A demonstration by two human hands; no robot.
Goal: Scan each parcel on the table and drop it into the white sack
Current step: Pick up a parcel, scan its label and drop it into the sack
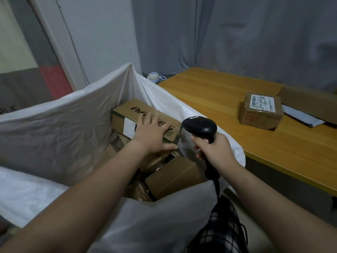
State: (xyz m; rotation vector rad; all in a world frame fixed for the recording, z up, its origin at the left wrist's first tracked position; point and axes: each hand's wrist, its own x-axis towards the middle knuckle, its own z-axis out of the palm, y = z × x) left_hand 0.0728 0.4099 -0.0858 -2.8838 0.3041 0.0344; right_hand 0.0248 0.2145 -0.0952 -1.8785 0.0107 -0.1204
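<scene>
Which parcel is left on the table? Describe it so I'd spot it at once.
Look at the yellow wooden table to the right of the white sack. Toward its right end sits a small brown cardboard box. Unlike the flat cardboard sheet beside it, it is taped shut with a white barcode label on top.

Sack: plain white.
Parcel in sack: brown cardboard, black lettering, green edge band, white label.
Scanner: black.
Table: honey-yellow, streaked wood grain.
Parcel by table's right edge: brown, white label with black print.
Curtain: plain grey.
Checked cloth: black-and-white plaid.
Bottle: pale blue, white.
</scene>
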